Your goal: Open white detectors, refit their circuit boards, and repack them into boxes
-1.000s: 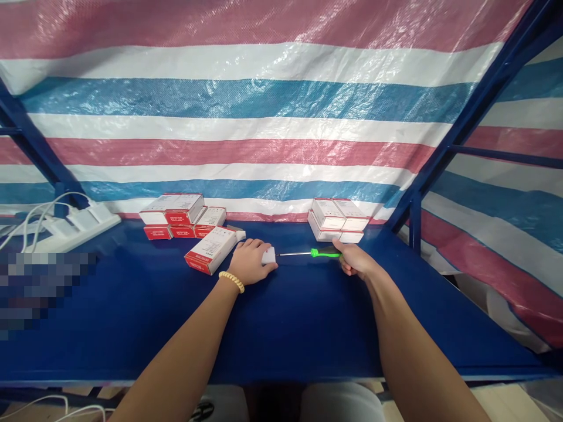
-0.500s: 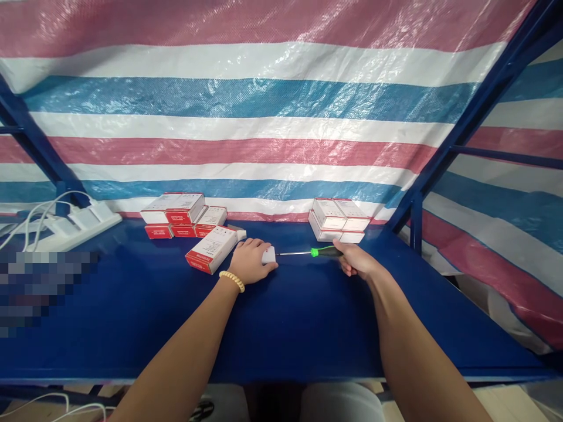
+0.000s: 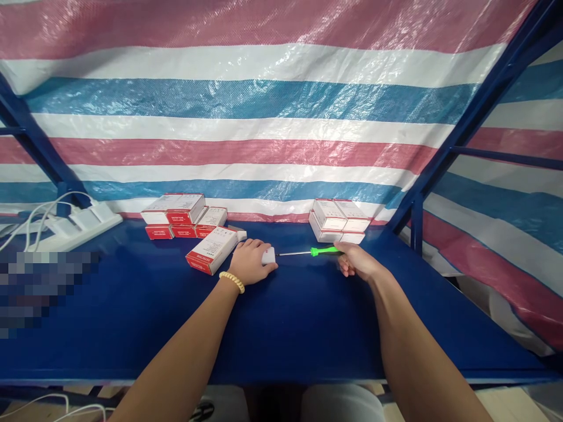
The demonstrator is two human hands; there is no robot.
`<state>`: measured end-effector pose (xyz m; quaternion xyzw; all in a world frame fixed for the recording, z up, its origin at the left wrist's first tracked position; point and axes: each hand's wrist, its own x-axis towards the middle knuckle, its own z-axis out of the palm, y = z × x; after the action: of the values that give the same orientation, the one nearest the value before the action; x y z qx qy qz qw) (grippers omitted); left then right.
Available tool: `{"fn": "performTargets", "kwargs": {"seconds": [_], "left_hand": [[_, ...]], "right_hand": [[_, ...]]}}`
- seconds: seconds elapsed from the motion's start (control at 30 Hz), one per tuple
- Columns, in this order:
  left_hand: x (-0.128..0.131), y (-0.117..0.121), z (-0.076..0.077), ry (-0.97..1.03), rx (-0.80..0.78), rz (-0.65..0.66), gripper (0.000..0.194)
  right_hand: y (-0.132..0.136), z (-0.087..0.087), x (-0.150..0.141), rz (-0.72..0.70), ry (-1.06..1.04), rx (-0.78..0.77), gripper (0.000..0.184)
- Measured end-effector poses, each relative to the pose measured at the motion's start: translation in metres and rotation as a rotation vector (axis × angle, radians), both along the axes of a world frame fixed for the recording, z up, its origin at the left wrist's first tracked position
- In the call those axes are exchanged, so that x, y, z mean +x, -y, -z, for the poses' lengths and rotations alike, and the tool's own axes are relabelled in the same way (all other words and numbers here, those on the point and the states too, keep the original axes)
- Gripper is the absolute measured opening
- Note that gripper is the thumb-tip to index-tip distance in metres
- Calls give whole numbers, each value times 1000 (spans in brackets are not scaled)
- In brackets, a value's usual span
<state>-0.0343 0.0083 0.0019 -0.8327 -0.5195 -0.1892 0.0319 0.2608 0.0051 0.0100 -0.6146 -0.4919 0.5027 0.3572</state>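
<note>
blue tabletop spans lower frame, left hand fingers clasp white device mid-frame, right hand fingers pinch screwdriver.

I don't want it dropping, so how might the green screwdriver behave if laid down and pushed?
The screwdriver would probably roll, since its handle looks rounded and the tabletop smooth. Its thin, straight shaft should be stiff. Its weight likely sits toward the thicker end in the right hand.

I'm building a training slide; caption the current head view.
Left hand grips a white part; right hand points a screwdriver at it over a blue table.
</note>
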Motion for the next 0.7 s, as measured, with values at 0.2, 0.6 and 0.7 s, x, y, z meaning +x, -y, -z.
{"fn": "performTargets", "kwargs": {"seconds": [0.2, 0.6, 0.7], "left_hand": [[-1, -1, 1, 9, -4, 6, 50], [-2, -3, 3, 22, -6, 5, 47], [-4, -3, 3, 25, -11, -5, 48]], "right_hand": [[1, -1, 3, 18, 224, -29, 60], [-3, 11, 5, -92, 114, -2, 48], [-2, 10, 7, -163, 214, 8, 60]]}}
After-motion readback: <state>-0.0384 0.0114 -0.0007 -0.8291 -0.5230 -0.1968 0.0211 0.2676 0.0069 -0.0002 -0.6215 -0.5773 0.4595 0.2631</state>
